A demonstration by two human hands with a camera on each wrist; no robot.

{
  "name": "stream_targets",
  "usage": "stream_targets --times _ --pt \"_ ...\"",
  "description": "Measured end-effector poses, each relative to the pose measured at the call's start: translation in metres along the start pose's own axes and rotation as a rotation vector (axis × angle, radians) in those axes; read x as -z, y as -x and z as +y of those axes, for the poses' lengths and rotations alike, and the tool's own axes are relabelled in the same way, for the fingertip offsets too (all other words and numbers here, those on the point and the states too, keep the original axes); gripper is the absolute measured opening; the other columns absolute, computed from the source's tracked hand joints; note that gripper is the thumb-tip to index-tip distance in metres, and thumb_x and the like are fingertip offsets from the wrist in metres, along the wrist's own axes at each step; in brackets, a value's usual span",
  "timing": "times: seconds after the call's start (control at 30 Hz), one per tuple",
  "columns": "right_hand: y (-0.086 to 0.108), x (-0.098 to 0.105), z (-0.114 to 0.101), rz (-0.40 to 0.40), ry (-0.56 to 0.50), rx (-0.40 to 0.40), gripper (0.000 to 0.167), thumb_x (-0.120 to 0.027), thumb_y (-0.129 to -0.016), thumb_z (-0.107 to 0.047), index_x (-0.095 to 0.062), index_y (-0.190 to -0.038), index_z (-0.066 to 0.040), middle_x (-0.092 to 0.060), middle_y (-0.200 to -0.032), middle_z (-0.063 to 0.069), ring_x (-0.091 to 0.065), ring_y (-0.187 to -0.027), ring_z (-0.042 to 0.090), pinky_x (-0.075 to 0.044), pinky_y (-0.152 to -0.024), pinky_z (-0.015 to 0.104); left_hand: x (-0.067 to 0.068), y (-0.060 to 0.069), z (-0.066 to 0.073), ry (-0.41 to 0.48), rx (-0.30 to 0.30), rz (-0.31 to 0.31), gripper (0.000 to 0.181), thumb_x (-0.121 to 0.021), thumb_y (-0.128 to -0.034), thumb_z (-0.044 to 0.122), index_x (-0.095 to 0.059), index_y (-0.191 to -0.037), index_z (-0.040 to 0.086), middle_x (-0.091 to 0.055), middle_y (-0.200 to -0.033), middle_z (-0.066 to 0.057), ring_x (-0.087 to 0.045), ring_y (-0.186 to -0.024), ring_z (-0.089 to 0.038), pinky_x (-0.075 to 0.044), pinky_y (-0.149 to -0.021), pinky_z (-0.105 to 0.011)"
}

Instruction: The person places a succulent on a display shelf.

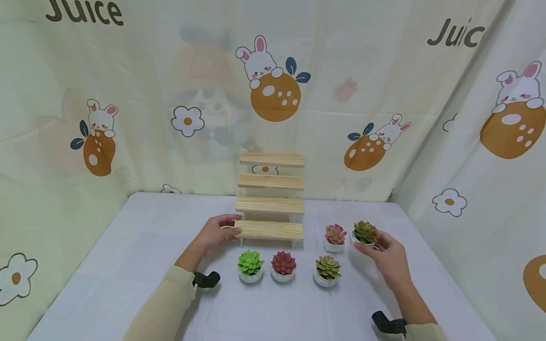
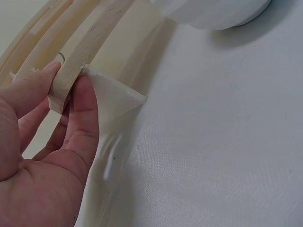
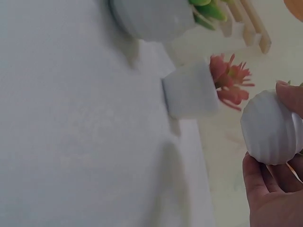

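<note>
A wooden tiered shelf with pale slats and white supports stands at the back middle of the table. My left hand pinches the left end of its lowest slat, thumb on one face and fingers on the other. On the right, my right hand grips a ribbed white pot holding a green-brown succulent. In the right wrist view that pot is off the table. Just left of it sits a pink succulent in a squarish white pot, apart from the hand.
In front of the shelf stand a bright green succulent, a dark red succulent and an olive-coloured succulent, all in white pots. A white cloth covers the table. Patterned curtains enclose its back and sides.
</note>
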State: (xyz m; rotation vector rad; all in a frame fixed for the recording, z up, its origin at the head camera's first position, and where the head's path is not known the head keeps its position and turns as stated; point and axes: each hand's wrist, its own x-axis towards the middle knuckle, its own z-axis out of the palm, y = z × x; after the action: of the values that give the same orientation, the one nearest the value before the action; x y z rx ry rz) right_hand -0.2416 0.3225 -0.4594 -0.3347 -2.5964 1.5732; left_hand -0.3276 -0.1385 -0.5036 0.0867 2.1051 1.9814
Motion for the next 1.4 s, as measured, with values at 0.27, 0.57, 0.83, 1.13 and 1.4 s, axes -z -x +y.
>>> stream_targets --times 0.27,0.57,0.83,1.13,1.4 --pt "0.001 -0.003 -0.027 -0.017 -0.001 0.091 0.087 -0.082 -0.084 -0.048 -0.046 -0.152 -0.008 -0.054 -0.15 0.015 -0.057 -0.123 0.009 -0.047 -0.082 0.002 0.001 0.0 0.003 0.013 0.013 -0.012 0.054 -0.077 -0.09 0.005 -0.06 -0.141 0.002 -0.056 -0.129 -0.018 -0.065 -0.096 -0.019 -0.061 -0.082 -0.029" --pt "0.003 -0.018 -0.055 -0.092 -0.092 0.169 0.079 -0.083 -0.085 -0.041 -0.05 -0.149 -0.008 -0.06 -0.141 0.012 -0.061 -0.108 -0.003 -0.052 -0.086 0.009 0.001 0.001 0.003 0.025 0.011 -0.029 0.054 -0.076 -0.0894 0.001 -0.058 -0.14 0.0 -0.059 -0.124 -0.017 -0.066 -0.094 -0.018 -0.062 -0.083 -0.031" --pt "-0.001 -0.036 -0.079 -0.157 -0.151 0.176 0.075 -0.085 -0.086 -0.034 -0.051 -0.147 -0.007 -0.06 -0.141 0.013 -0.064 -0.108 0.004 -0.054 -0.087 0.011 0.001 0.002 0.002 0.058 -0.005 -0.058 0.055 -0.074 -0.0903 -0.002 -0.055 -0.142 -0.004 -0.061 -0.121 -0.016 -0.067 -0.094 -0.016 -0.061 -0.082 -0.03" --pt "-0.011 -0.06 -0.1 -0.204 -0.224 0.212 0.071 -0.087 -0.083 -0.031 -0.056 -0.142 -0.009 -0.067 -0.129 0.005 -0.067 -0.106 0.009 -0.058 -0.086 0.018 0.001 0.001 0.001 0.044 0.003 -0.048 0.055 -0.074 -0.0909 0.0 -0.056 -0.142 -0.002 -0.06 -0.123 -0.017 -0.067 -0.094 -0.016 -0.061 -0.082 -0.029" --pt "-0.021 -0.078 -0.115 -0.241 -0.257 0.249 0.07 -0.088 -0.083 -0.028 -0.057 -0.143 -0.009 -0.064 -0.138 0.013 -0.066 -0.115 0.011 -0.058 -0.089 0.018 0.001 0.001 0.001 0.046 0.011 -0.047 0.054 -0.075 -0.0913 0.002 -0.056 -0.142 -0.001 -0.059 -0.127 -0.018 -0.066 -0.098 -0.018 -0.061 -0.085 -0.031"
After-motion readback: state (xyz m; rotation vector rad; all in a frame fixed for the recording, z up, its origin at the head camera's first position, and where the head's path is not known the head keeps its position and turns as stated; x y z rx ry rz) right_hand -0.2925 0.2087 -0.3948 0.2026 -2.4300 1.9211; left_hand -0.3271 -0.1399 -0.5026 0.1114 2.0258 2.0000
